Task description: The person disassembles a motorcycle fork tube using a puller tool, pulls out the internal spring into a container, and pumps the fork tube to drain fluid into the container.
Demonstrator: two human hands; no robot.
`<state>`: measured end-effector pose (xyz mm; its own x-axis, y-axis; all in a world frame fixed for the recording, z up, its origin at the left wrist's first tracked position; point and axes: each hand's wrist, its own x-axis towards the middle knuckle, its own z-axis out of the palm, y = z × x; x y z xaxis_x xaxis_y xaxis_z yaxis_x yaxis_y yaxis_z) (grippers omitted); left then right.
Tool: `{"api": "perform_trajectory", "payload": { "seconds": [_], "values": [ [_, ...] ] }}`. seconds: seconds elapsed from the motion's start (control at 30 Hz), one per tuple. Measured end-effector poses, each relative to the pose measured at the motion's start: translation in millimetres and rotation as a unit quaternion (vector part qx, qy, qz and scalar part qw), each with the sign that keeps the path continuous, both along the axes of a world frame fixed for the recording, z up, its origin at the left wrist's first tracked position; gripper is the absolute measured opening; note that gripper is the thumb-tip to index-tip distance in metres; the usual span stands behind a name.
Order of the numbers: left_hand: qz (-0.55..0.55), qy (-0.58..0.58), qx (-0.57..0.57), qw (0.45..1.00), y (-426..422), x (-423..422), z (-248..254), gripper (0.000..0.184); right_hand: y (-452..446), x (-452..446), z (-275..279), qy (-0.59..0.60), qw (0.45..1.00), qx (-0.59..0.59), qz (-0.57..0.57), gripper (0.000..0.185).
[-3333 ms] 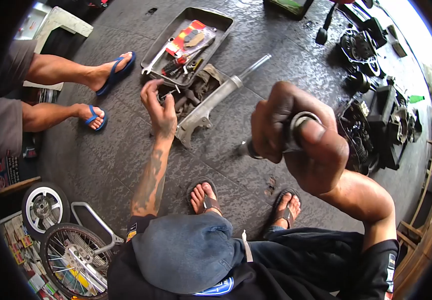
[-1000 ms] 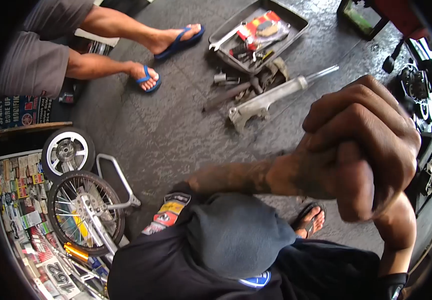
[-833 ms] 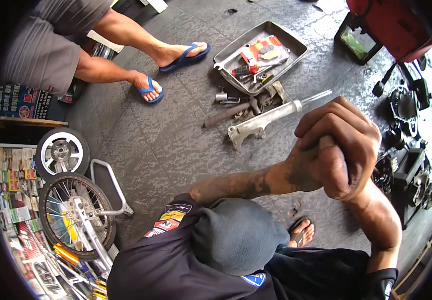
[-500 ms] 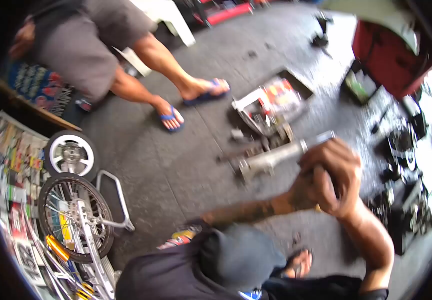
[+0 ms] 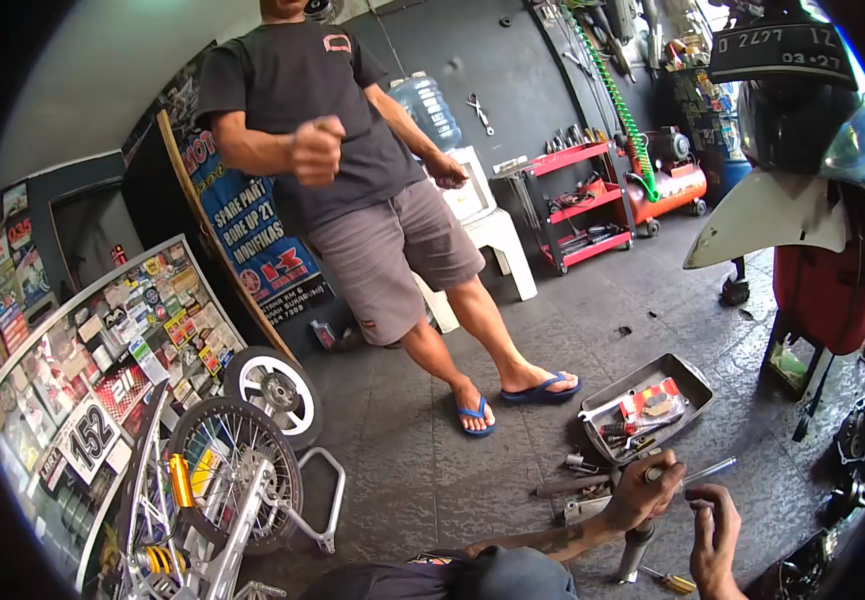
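My left hand is wrapped round an upright metal tube. Its round top shows above the fist and its lower end is near the floor. Just right of it, my right hand has curled fingers held apart, with nothing visible in them. Behind my left hand lies a silver fork leg, with a thin shiny shaft sticking out to the right. A screwdriver with a yellow handle rests on the floor below my hands.
A dark tray of parts and tools lies ahead. A person in blue sandals stands beyond. Spoked wheel and frame parts are at left. Engine parts and a motorcycle are at right; a red tool cart stands behind.
The view has tilted up, bringing the standing person's upper body and the back wall into sight. My hands, earlier clasped close together, are now apart, with the tube visible in my left.
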<state>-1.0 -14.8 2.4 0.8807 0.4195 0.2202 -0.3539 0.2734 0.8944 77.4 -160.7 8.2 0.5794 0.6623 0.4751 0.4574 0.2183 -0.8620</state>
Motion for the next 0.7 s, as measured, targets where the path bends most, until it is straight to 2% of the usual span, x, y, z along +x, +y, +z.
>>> {"api": "perform_trajectory", "payload": {
  "seconds": [0.07,0.13,0.17,0.2,0.27,0.33,0.4,0.43,0.47,0.5,0.53,0.6,0.67,0.7],
  "values": [
    [0.006,0.004,0.009,1.0,-4,1,-1,0.025,1,-4,1,0.013,1.0,0.021,0.003,0.026],
    [0.024,0.001,0.026,0.999,-9,2,4,0.026,7,-9,7,0.02,0.998,0.062,0.022,0.025],
    [0.025,0.028,0.032,0.999,-13,-2,9,0.022,5,-5,9,0.034,0.997,0.044,0.059,0.035],
    [0.023,0.03,0.026,0.999,-9,-3,10,0.022,8,-5,10,0.036,0.997,0.038,0.057,0.035],
    [0.045,0.006,0.079,0.996,-11,-2,-3,0.016,15,-6,-4,0.108,0.986,0.118,0.049,0.05],
    [0.087,0.0,0.113,0.99,-12,-8,12,0.007,11,2,-28,-0.019,0.997,-0.009,0.078,0.066],
    [0.101,0.003,0.138,0.985,-8,-10,14,0.013,21,-4,-56,-0.01,0.993,-0.062,0.104,0.073],
    [0.099,-0.013,0.143,0.985,-3,-8,7,0.01,23,-9,-69,-0.005,0.99,-0.089,0.108,0.076],
    [0.096,-0.029,0.148,0.984,2,-6,0,0.013,30,-8,-91,-0.028,0.989,-0.051,0.137,0.071],
    [0.093,-0.046,0.154,0.983,5,-4,-8,0.02,32,-2,-90,-0.022,0.981,-0.07,0.182,0.065],
    [0.023,-0.085,0.011,0.996,-3,-3,8,0.025,34,-1,-91,-0.017,0.97,-0.081,0.229,0.06],
    [0.013,-0.066,-0.027,0.997,-10,-4,11,0.031,37,-9,-88,-0.001,0.981,-0.09,0.174,0.045],
    [0.019,-0.046,0.018,0.999,-19,-8,18,0.032,38,-21,-88,0.03,0.983,-0.121,0.132,0.036],
    [0.019,-0.047,0.022,0.998,-22,-7,19,0.032,40,-26,-88,0.061,0.99,-0.057,0.115,0.032]
  ]
}}
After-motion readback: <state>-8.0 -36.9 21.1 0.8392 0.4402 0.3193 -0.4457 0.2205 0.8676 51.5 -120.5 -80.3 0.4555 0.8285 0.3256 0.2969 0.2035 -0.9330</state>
